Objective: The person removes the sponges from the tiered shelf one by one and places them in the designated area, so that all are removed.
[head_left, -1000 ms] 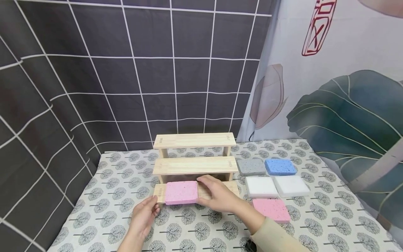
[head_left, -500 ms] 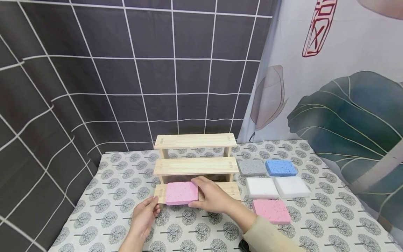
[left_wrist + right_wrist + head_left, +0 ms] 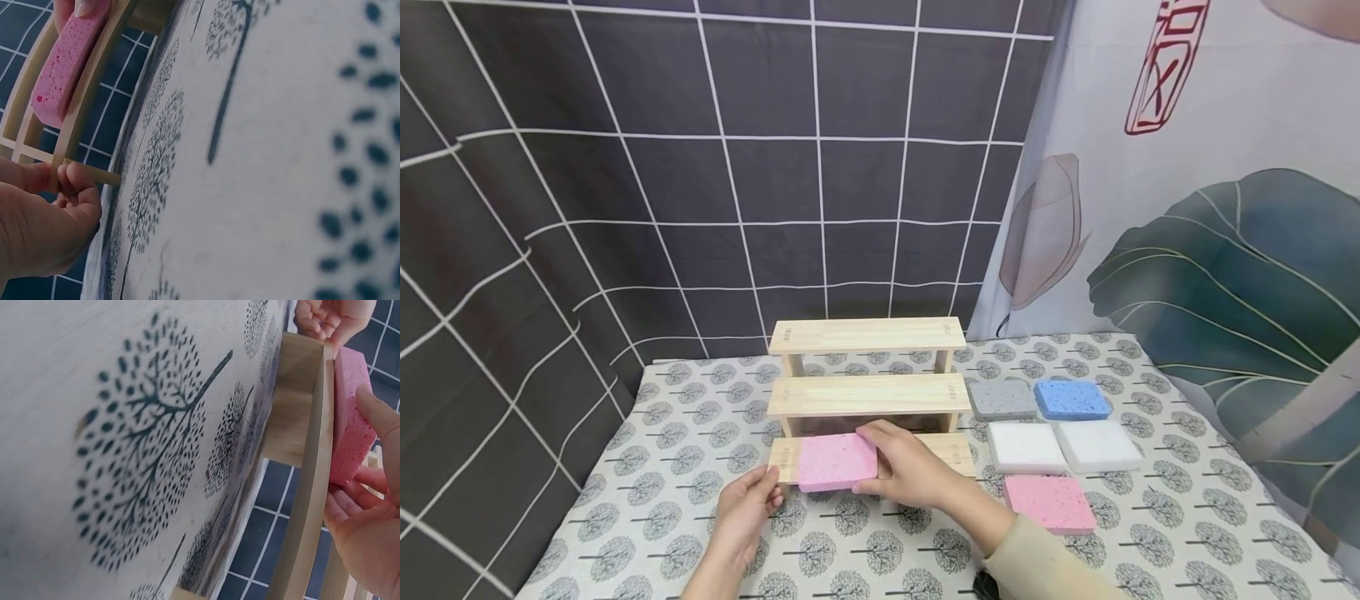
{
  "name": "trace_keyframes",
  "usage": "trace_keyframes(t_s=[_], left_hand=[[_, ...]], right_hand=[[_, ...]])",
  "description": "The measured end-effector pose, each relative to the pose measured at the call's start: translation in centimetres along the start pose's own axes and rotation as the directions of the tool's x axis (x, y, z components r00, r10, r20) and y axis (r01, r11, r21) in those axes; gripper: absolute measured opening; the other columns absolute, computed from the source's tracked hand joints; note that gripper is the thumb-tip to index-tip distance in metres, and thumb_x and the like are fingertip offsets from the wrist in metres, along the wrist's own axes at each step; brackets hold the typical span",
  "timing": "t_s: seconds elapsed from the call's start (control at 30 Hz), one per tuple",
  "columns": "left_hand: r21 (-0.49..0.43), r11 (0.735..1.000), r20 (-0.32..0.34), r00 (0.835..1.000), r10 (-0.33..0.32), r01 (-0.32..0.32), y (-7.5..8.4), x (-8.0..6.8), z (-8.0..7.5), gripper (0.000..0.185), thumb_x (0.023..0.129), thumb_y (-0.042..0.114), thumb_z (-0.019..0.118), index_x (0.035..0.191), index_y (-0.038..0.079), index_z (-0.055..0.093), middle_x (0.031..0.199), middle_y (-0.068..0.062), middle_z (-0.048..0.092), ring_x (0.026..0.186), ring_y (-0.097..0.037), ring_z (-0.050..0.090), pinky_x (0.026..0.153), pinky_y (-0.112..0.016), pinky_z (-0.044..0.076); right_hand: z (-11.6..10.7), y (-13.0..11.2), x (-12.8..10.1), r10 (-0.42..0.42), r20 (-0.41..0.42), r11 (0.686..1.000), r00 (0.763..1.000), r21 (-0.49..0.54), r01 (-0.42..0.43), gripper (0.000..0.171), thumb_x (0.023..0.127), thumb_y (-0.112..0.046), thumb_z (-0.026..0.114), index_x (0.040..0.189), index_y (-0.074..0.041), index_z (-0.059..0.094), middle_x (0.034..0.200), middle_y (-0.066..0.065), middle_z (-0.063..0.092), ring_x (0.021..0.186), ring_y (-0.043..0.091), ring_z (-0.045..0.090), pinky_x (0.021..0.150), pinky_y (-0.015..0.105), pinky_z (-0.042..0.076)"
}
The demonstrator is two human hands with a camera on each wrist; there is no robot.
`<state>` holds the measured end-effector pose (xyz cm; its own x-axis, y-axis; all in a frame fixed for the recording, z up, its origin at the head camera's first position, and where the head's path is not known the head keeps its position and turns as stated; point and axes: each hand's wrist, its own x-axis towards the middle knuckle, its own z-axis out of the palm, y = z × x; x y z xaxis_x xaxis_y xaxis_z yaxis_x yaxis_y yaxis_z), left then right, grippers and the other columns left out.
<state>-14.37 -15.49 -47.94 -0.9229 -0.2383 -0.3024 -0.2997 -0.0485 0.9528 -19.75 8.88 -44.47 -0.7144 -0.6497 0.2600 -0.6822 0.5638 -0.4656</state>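
Note:
A pink sponge point(image 3: 837, 462) lies on the lowest step point(image 3: 953, 454) of a three-tier wooden stand point(image 3: 868, 394), left of the step's middle. My right hand point(image 3: 910, 471) grips the sponge's right end, thumb at the near side and fingers at the far side. In the right wrist view the thumb presses the sponge point(image 3: 351, 419) while the fingers curl about its other side. My left hand point(image 3: 745, 512) pinches the left end of the same step; the left wrist view has its thumb and fingers point(image 3: 78, 187) around the wood.
Right of the stand lie a grey sponge point(image 3: 1002, 400), a blue sponge point(image 3: 1072, 400), two white sponges point(image 3: 1026, 447) and another pink sponge point(image 3: 1050, 503). A tree-print cloth point(image 3: 677, 500) covers the table. Dark gridded fabric point(image 3: 850, 183) hangs behind.
My right hand has slid left from the sponge's right edge and now holds that end. The pink sponge has turned very slightly. My left hand stays on the step's left end.

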Motion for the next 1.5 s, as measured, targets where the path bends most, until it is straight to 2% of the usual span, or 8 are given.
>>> trace_keyframes(t_s=[0.43, 0.63, 1.03, 1.27, 1.5], left_hand=[[0.020, 0.999, -0.006, 1.000, 0.025, -0.025, -0.1, 0.0, 0.0, 0.047, 0.097, 0.023, 0.048, 0.128, -0.012, 0.043, 0.096, -0.009, 0.054, 0.086, -0.017, 0.054, 0.071, -0.020, 0.053], [0.039, 0.999, -0.012, 1.000, 0.022, -0.022, -0.1, 0.0, 0.0, 0.046, 0.098, 0.023, 0.048, 0.129, -0.010, 0.043, 0.096, -0.010, 0.054, 0.086, -0.017, 0.055, 0.071, -0.020, 0.053], [0.065, 0.998, -0.008, 1.000, 0.027, -0.027, 0.1, -0.1, 0.0, 0.049, 0.098, 0.024, 0.048, 0.130, -0.012, 0.042, 0.097, -0.010, 0.053, 0.085, -0.017, 0.054, 0.071, -0.021, 0.054], [0.065, 0.998, -0.007, 1.000, 0.015, -0.015, 0.2, 0.0, -0.1, 0.050, 0.097, 0.025, 0.049, 0.130, -0.012, 0.041, 0.099, -0.010, 0.054, 0.088, -0.017, 0.054, 0.073, -0.021, 0.054], [0.064, 0.998, -0.007, 1.000, 0.019, -0.018, 0.1, -0.1, -0.1, 0.051, 0.097, 0.026, 0.049, 0.130, -0.012, 0.041, 0.099, -0.011, 0.054, 0.087, -0.017, 0.054, 0.073, -0.021, 0.054]], right_hand=[[-1.6, 0.5, -1.9, 0.025, -0.041, 1.000, 0.999, -0.002, -0.025, 0.079, 0.073, -0.048, 0.074, 0.133, -0.004, 0.048, 0.128, 0.002, 0.054, 0.114, 0.016, 0.054, 0.100, 0.034, 0.044], [-2.2, 1.2, -2.9, 0.052, -0.064, 0.998, 0.997, 0.032, -0.050, 0.078, 0.072, -0.047, 0.076, 0.133, -0.006, 0.049, 0.127, 0.000, 0.054, 0.114, 0.013, 0.053, 0.101, 0.034, 0.043], [-3.3, 2.2, -4.4, 0.144, -0.050, 0.988, 0.988, 0.058, -0.141, 0.080, 0.071, -0.045, 0.077, 0.135, -0.008, 0.047, 0.133, 0.001, 0.051, 0.120, 0.017, 0.049, 0.106, 0.039, 0.037], [-3.6, 2.9, -5.3, 0.142, -0.053, 0.989, 0.988, 0.053, -0.140, 0.080, 0.070, -0.049, 0.074, 0.134, -0.008, 0.049, 0.132, 0.001, 0.052, 0.118, 0.017, 0.051, 0.105, 0.041, 0.037], [-4.1, 3.4, -6.1, 0.149, -0.051, 0.988, 0.987, 0.050, -0.147, 0.080, 0.069, -0.051, 0.075, 0.134, -0.013, 0.049, 0.134, 0.001, 0.051, 0.121, 0.019, 0.049, 0.105, 0.045, 0.037]])
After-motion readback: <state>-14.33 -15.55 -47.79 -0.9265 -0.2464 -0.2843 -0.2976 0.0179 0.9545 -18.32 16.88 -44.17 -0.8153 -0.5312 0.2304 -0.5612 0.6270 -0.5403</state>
